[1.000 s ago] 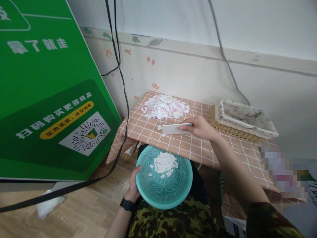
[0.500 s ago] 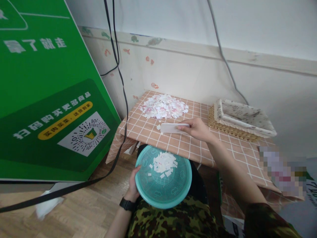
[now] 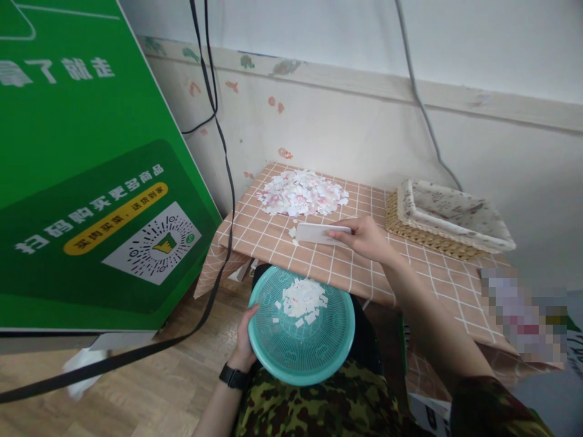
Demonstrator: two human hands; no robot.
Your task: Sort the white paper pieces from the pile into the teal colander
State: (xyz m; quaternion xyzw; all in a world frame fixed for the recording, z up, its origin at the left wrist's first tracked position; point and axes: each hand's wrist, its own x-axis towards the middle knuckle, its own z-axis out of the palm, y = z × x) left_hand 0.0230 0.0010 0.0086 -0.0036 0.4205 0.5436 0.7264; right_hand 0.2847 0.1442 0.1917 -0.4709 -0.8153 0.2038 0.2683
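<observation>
My left hand [image 3: 246,334] grips the left rim of a round turquoise plastic colander [image 3: 300,358], held at my lap below the table's front edge. White paper scraps [image 3: 304,300] lie in the colander toward its far side. Over the table, my right hand [image 3: 362,237] pinches the right end of a flat white rectangular piece [image 3: 314,233]; I cannot tell if it is card or plastic. A few loose scraps [image 3: 294,232] lie at its left end. Behind it, a heap of torn white and pinkish paper [image 3: 303,193] rests on the cloth.
A brown checked tablecloth [image 3: 368,273] covers the table against the wall. At the back right stands a lined wicker basket [image 3: 428,235]. A green sign board [image 3: 91,182] fills the left, and a black strap [image 3: 228,176] hangs before the table's left corner.
The view has shifted slightly. Both hands keep nearly the same places, with the white piece still beside the loose scraps and the colander still held at my lap.
</observation>
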